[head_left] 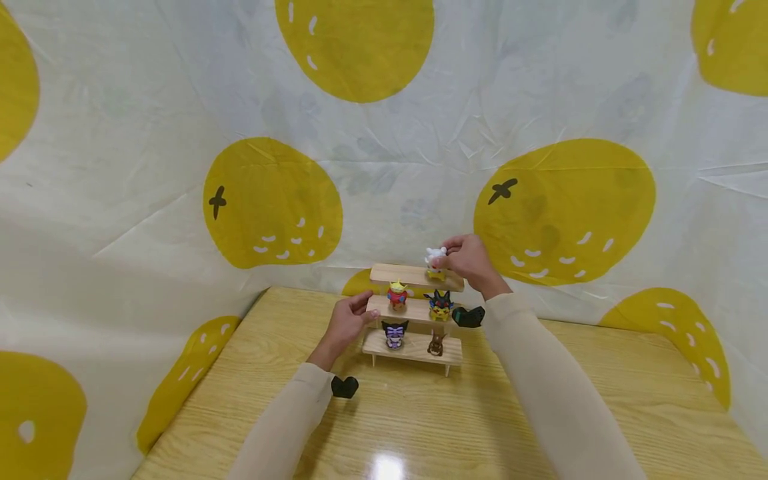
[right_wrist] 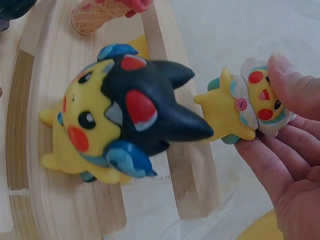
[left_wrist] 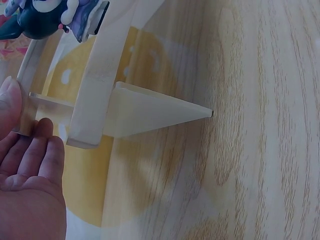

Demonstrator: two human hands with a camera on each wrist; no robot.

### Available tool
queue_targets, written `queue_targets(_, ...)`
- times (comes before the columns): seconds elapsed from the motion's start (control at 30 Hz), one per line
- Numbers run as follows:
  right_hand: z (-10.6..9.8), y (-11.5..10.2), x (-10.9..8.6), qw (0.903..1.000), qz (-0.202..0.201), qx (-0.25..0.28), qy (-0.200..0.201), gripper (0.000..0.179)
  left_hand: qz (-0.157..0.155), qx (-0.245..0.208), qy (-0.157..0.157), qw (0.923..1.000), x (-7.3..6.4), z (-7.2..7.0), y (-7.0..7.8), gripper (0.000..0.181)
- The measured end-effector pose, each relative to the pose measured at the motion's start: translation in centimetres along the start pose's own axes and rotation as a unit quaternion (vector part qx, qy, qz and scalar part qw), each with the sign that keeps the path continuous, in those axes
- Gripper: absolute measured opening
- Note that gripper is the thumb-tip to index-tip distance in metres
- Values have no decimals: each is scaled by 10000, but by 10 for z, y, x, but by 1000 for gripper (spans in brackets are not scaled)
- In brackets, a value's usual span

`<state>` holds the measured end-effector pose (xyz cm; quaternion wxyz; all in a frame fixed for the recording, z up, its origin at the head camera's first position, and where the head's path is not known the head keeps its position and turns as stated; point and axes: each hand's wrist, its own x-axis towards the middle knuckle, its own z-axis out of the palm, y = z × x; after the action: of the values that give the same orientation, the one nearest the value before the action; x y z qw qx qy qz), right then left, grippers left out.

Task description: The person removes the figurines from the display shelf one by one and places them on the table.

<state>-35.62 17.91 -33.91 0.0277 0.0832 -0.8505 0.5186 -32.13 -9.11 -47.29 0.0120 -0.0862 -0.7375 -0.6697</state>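
My right hand [head_left: 471, 261] pinches a small yellow figurine with a white hood [head_left: 435, 259] at the right end of the top tier of a three-tier wooden display stand [head_left: 399, 273]. In the right wrist view the thumb presses the hood [right_wrist: 272, 112], with fingers behind it. At the stand's left side, my left hand [head_left: 347, 321] grips the end of the middle tier, thumb above and fingers below. A black-hooded yellow figurine [right_wrist: 150, 100] and a red-clothed figurine [head_left: 397, 297] stand on that tier.
On the bottom tier sit a black-and-purple figurine [head_left: 394, 335] and a brown figurine [head_left: 435, 345]. The stand rests on a wood-grain table [head_left: 240, 380], near its back edge. Behind hangs a white cloth [head_left: 408, 187] with large yellow fruit prints.
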Motion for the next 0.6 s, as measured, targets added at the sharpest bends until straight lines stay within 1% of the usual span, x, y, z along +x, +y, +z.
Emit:
queue_targets(0.2,-4,2,-1,9999,101,-41,69,40,-15,-7,23,10000,1,1,0,57)
queue_targets(0.6,-15,3,-6,9998,94,-126,84,39,-13,-92,14,10000,-1,1,1,56)
